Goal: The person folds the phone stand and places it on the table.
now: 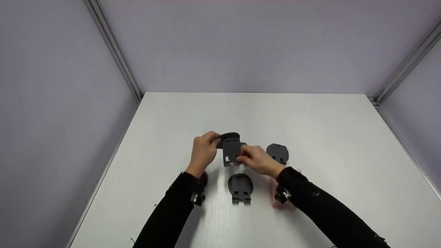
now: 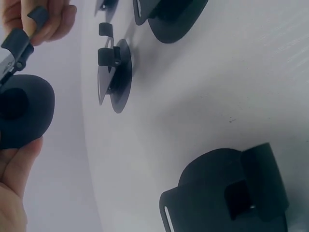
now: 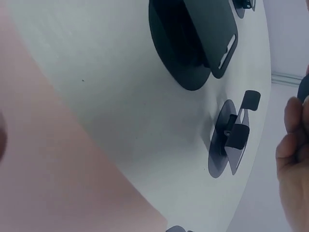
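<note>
Between both hands, over the middle of the white table, is a dark grey folding phone stand (image 1: 231,150). My left hand (image 1: 202,151) pinches its round base (image 2: 34,113) by the rim. With thumb and fingers, my right hand (image 1: 258,159) grips the lower right edge of its flat plate, close to the hooked lips. In the right wrist view, only part of the right hand (image 3: 295,150) shows at the edge. A second phone stand (image 1: 240,186) lies on the table just below the held one, its two lips facing me.
Another stand (image 1: 277,152) sits beyond the right forearm. One more (image 1: 204,179) is mostly hidden by the left wrist. A translucent pink sheet (image 1: 275,201) lies under the right wrist. Grey panels (image 1: 255,48) wall in the table (image 1: 165,117) behind and at both sides.
</note>
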The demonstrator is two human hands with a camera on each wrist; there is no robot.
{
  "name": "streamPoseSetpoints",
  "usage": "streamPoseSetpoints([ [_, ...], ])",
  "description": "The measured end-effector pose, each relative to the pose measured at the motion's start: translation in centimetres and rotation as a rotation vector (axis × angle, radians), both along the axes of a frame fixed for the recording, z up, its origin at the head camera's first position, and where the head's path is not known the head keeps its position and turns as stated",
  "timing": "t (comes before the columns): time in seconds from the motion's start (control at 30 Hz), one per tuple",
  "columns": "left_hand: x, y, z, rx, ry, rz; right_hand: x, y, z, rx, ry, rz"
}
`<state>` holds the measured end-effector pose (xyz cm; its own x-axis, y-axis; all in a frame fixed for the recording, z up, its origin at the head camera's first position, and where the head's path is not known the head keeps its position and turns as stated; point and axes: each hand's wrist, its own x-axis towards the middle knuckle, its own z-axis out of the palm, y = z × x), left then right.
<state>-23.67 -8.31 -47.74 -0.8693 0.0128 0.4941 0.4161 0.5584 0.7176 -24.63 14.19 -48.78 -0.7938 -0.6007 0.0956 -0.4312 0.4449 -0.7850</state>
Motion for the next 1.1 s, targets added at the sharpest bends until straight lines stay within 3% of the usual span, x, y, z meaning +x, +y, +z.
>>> streamPoseSetpoints([
  [0.23, 0.0, 0.3, 0.4, 0.055, -0.026, -0.026, 0.1, -0.5, -0.5, -0.022, 0.072, -0.051],
  [0.67, -0.2, 0.9, 1.4, 0.150, -0.116, -0.081, -0.3, -0.7, -0.4, -0.025, 0.372, -0.104],
  [0.83, -0.2, 1.1, 1.8, 0.230, -0.178, -0.131, -0.4, -0.4, -0.4, -0.011, 0.500, -0.112],
  [1.1, -0.3, 1.2, 2.0, 0.271, -0.221, -0.162, -0.4, -0.2, -0.5, -0.009, 0.525, -0.123],
])
